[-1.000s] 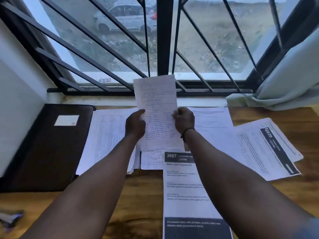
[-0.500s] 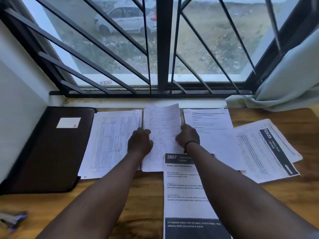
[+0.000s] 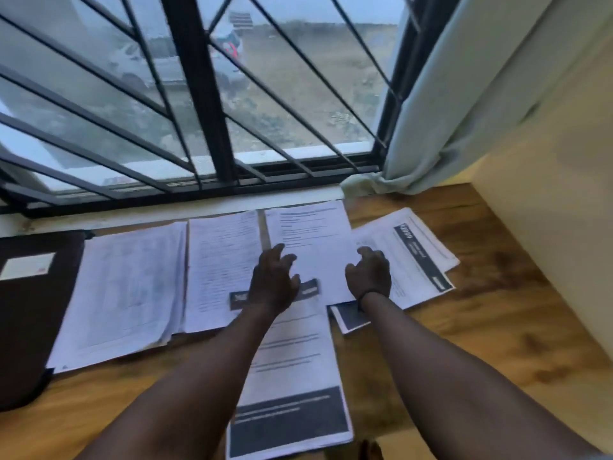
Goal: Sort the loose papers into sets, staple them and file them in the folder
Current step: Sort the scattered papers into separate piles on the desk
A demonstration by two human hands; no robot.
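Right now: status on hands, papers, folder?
Left hand and right hand open, no grip, over typed sheet. Handwritten sheet flat on desk. Folder closed, far left. Nothing in the way.

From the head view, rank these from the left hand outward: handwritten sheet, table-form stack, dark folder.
From the left hand:
1. Handwritten sheet, just to its left.
2. Table-form stack, further left.
3. Dark folder, at the far left edge.
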